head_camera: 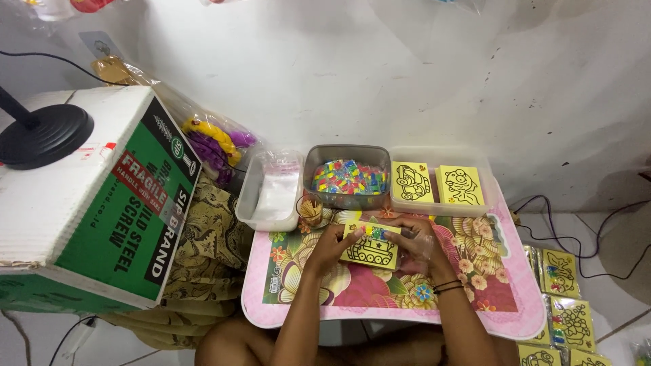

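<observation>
Both hands meet over a small floral pink table (475, 308). My left hand (332, 245) grips the left edge of a yellow card (371, 249) with a black line drawing of a tank. My right hand (417, 238) holds the card's right side together with a clear plastic sleeve (422, 249). Small coloured packets lie on the card's top edge under my fingers.
Along the table's back stand a clear tub of plastic bags (270, 190), a grey tub of coloured packets (347, 177), a tub with two yellow cards (437, 183) and a small cup of sticks (310, 209). A large cardboard box (95, 203) stands left. Packed cards (566, 298) lie right.
</observation>
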